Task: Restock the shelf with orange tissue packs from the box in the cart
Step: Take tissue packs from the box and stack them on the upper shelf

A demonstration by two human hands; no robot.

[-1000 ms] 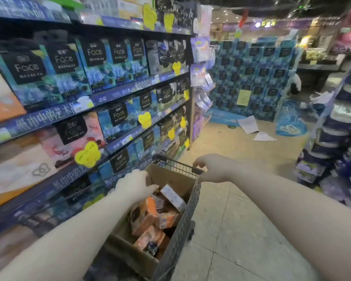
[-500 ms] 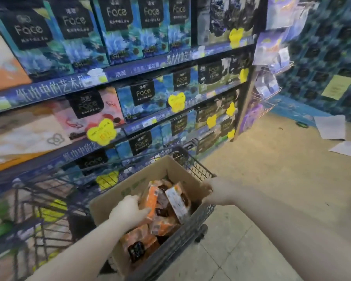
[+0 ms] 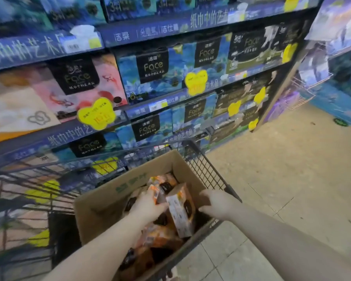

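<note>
From the head camera, the left hand [image 3: 148, 205] is reaching into the cardboard box [image 3: 101, 205] in the wire cart [image 3: 208, 169], fingers curling around an orange tissue pack [image 3: 156, 192] (more packs are lying underneath). The right hand [image 3: 218, 203] is gripping the box's edge, fingers wrapped over it. This looks like the picking-up step; next the pack needs lifting out toward the shelf [image 3: 73, 136].

"Face" on shelf packs [image 3: 152, 66], "纸中中的艺术品" shelf strip [image 3: 210, 18]
</note>
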